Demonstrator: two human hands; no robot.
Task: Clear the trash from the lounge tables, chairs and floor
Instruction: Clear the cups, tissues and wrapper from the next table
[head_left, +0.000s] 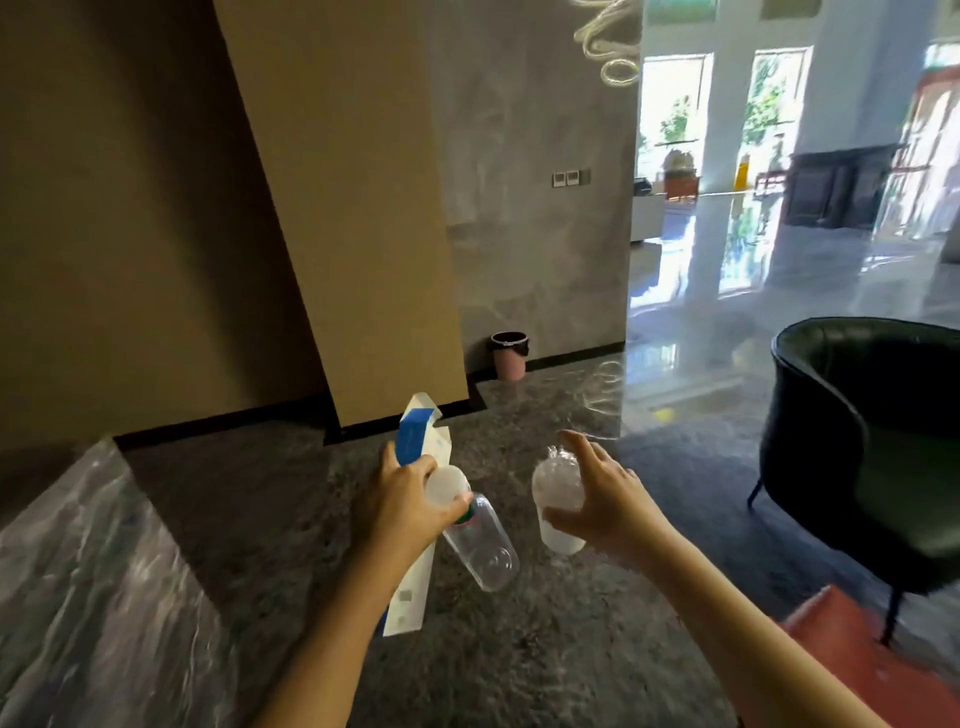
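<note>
My left hand (402, 506) grips a bundle of trash: a white and blue carton (422, 447) that sticks up above and below the fist, a translucent plastic cup (445, 484), and a clear empty bottle (483, 545) with a green cap that points down to the right. My right hand (605, 499) holds a crumpled clear plastic bottle (557, 491) between thumb and fingers. Both hands are held out over the dark marbled floor. A pink trash bin (510, 356) with a black liner stands against the grey wall, well beyond the hands.
A dark green armchair (852, 431) on thin black legs stands at the right, over a red rug (857, 660). A grey marble surface (78, 571) fills the lower left. A tan wall panel (353, 208) juts out left of the bin. Glossy floor leads to bright doors.
</note>
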